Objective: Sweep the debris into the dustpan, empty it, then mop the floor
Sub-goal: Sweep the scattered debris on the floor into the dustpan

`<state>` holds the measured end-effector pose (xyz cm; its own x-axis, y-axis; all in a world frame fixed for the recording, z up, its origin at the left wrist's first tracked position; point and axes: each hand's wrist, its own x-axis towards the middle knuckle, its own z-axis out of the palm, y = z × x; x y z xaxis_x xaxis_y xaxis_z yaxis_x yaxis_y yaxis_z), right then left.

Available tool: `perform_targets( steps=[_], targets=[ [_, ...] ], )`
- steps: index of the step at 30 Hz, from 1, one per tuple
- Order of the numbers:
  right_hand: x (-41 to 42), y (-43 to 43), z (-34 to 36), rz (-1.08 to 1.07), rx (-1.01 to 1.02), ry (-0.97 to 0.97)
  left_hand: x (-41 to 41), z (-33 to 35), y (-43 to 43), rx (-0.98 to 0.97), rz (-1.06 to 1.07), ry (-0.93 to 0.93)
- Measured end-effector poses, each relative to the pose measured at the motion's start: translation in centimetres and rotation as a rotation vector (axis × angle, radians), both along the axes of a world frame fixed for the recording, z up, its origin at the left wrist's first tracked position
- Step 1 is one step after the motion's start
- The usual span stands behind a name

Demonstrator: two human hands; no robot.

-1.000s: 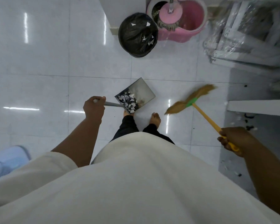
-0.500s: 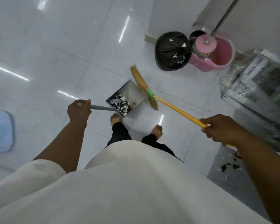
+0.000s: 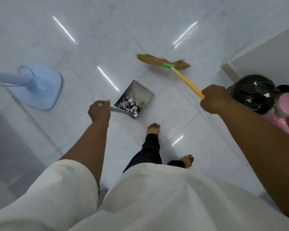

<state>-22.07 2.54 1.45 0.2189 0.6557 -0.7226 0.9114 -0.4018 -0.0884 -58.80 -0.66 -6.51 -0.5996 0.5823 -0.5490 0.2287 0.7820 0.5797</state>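
My left hand (image 3: 99,110) grips the grey handle of a metal dustpan (image 3: 137,95), held above the floor ahead of my feet. A pile of paper scraps (image 3: 128,107) lies at the pan's near end. My right hand (image 3: 213,99) grips the yellow handle of a broom (image 3: 183,77); its straw head (image 3: 157,61) with a green collar points away over the white tiles, beyond the dustpan. A black bin bag (image 3: 252,92) holding a few scraps stands at the right, just behind my right hand.
A pink mop bucket (image 3: 287,117) with a mop head in it sits at the right edge beside the bag. A blue stand base (image 3: 40,90) with a blue pole stands on the floor at the left. A white wall corner (image 3: 264,54) rises at upper right.
My view has swung left, so the bag and bucket now sit at the right edge. The broom head has swung from beside the dustpan out past it. The dustpan stays level in my left hand.
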Motion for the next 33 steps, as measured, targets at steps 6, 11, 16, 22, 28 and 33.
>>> perform_targets(
  steps=[6,11,16,22,28,33],
  targets=[
    [-5.6,4.7,-3.5,0.105,0.046,-0.117,-2.5,-1.8,4.5,-0.067,-0.004,0.078],
    [-6.8,3.8,-4.0,0.193,-0.010,-0.142,-3.1,-2.4,7.7,-0.122,-0.059,0.134],
    [-3.8,2.8,0.3,0.313,-0.063,-0.100,-3.5,-2.7,9.2,-0.146,-0.016,0.124],
    [-1.7,-0.9,4.1,0.283,-0.031,-0.059,-4.0,-2.7,8.0,-0.147,0.021,0.083],
    [-0.1,-2.1,2.0,-0.161,-0.038,0.056,-4.1,-1.4,6.1,-0.151,0.011,0.049],
    [1.8,-6.7,2.2,-0.837,-0.024,0.352,-1.7,-0.3,4.4,-0.131,-0.124,0.030]
  ],
)
